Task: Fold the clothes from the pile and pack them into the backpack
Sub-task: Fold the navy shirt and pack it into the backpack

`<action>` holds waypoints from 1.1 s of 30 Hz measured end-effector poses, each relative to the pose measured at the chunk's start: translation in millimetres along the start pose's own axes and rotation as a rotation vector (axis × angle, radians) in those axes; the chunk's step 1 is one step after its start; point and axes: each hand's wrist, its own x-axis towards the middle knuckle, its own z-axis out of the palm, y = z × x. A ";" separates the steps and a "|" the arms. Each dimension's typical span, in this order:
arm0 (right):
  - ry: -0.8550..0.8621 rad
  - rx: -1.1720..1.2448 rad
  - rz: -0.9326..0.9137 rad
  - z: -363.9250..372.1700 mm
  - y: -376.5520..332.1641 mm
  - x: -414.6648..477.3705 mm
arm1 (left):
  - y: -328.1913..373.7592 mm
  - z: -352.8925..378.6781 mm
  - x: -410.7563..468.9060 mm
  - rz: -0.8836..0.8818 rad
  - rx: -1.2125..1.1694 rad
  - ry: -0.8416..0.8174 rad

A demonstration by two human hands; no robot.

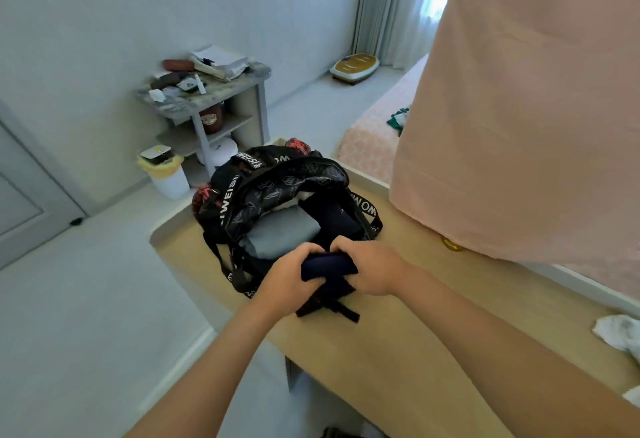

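Pale wood tabletop (433, 316); black printed backpack (277, 177) lies open near its far end and could be shoved off if packed forcefully. Inside, a folded grey garment (284, 235) and something dark are seen. A navy folded garment (329, 266) is gripped by left hand (291, 274) and right hand (370, 267), just before the opening.

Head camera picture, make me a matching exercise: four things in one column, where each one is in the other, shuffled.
Things:
1 navy garment
2 grey folded garment
3 white cloth
4 bin

Places:
A on the floor
B inside the backpack
C gripped by left hand and right hand
D at the table's right edge

Pairs: 1-C, 2-B, 3-D, 4-A
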 end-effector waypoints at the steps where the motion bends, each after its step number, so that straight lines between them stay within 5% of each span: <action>1: 0.030 -0.048 -0.020 -5.2 -0.2 12.2 | -9.2 -3.2 4.9 -0.031 0.013 0.038; 4: 0.086 -0.152 -0.038 -18.9 7.4 46.9 | -32.2 -8.9 20.5 -0.134 0.159 0.053; 9: 0.074 -0.215 -0.038 -18.8 27.9 92.8 | -61.8 3.8 42.7 -0.210 0.640 -0.247; 12: -0.020 -0.194 -0.043 -14.3 36.3 114.7 | -62.2 10.6 52.4 -0.209 0.768 -0.263; 20: -0.516 -0.017 -0.154 -13.5 17.9 151.6 | -59.4 -1.0 21.1 -0.068 0.594 -0.102; 23: -0.429 -0.011 -0.151 12.6 3.9 160.8 | -61.0 -3.3 12.8 -0.098 0.550 -0.074; 28: 0.080 -0.133 -0.131 46.8 19.1 149.7 | -62.4 -10.6 21.0 -0.066 0.449 0.083; 31: -0.094 0.155 0.051 55.2 30.9 142.4 | -63.4 -7.6 35.2 -0.066 0.477 0.190; 33: -0.287 0.332 0.043 55.9 34.5 139.4 | -65.5 -1.3 43.5 -0.131 0.524 0.098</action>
